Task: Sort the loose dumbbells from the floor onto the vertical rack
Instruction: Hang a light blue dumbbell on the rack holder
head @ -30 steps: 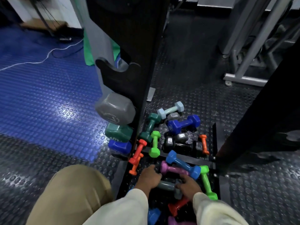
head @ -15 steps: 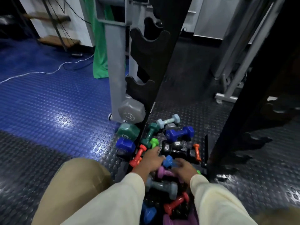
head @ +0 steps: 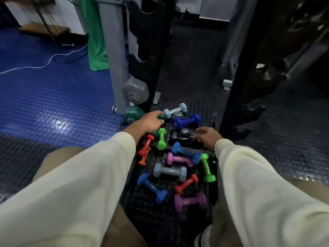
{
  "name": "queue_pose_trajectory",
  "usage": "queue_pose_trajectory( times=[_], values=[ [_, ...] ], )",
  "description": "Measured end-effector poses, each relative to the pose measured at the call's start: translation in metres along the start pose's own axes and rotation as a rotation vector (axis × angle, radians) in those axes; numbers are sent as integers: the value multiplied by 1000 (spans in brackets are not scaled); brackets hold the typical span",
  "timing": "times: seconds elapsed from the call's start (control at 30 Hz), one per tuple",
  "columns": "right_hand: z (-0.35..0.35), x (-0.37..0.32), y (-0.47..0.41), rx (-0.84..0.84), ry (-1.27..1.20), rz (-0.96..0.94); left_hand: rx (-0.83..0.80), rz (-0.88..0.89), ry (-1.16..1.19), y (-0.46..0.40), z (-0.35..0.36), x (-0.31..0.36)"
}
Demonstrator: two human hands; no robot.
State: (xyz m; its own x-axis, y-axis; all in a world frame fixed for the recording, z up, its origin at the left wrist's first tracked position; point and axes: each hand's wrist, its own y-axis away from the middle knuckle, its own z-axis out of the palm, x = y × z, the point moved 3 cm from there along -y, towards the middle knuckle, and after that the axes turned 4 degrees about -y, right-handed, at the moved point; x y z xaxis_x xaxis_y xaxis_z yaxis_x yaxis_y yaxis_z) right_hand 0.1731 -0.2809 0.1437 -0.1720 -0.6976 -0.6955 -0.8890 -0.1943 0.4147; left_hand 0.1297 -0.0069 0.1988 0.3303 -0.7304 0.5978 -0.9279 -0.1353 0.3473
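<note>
Several small coloured dumbbells lie loose on the dark studded floor at the foot of the black vertical rack (head: 147,41). My left hand (head: 151,122) reaches to the far left of the pile and its fingers curl over a dark green dumbbell (head: 161,118), mostly hidden under the hand. My right hand (head: 206,137) lies with relaxed fingers on the right end of a black dumbbell (head: 183,139). Close by lie a dark blue dumbbell (head: 187,122), a pale blue one (head: 175,111) and a bright green one (head: 161,138). A big grey dumbbell (head: 135,92) and a green one (head: 132,116) sit in the rack's lowest cradles.
Nearer me lie red (head: 146,145), blue (head: 187,152), pink (head: 179,159), grey (head: 170,171) and purple (head: 190,201) dumbbells. The rack's right upright (head: 236,68) stands beside my right hand. Blue matting (head: 53,104) with a white cable (head: 44,65) lies left. My knees frame the pile.
Both hands left the near dumbbells and moved forward: the left onto the dark green dumbbell, the right onto the black one. The camera tilted up, showing more of the rack.
</note>
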Motion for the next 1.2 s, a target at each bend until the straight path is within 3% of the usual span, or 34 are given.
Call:
queue_pose_trajectory(
  times=[0.17,0.23,0.53,0.83,1.07,1.2],
  values=[
    [4,37,-5,53,-101,23,-43,-48,-87,-12,18,1],
    [11,40,-2,-10,-98,78,-85,-81,-104,-17,34,-8],
    [107,70,-22,-366,343,63,-308,-198,-191,-13,135,-88],
    [163,110,-49,-414,495,98,-450,-220,-240,-32,200,-136],
    [187,134,-52,-363,456,224,-400,-252,-178,-29,228,-150],
    [184,132,-49,-276,389,249,-279,-291,-120,-27,229,-161]
  ],
)
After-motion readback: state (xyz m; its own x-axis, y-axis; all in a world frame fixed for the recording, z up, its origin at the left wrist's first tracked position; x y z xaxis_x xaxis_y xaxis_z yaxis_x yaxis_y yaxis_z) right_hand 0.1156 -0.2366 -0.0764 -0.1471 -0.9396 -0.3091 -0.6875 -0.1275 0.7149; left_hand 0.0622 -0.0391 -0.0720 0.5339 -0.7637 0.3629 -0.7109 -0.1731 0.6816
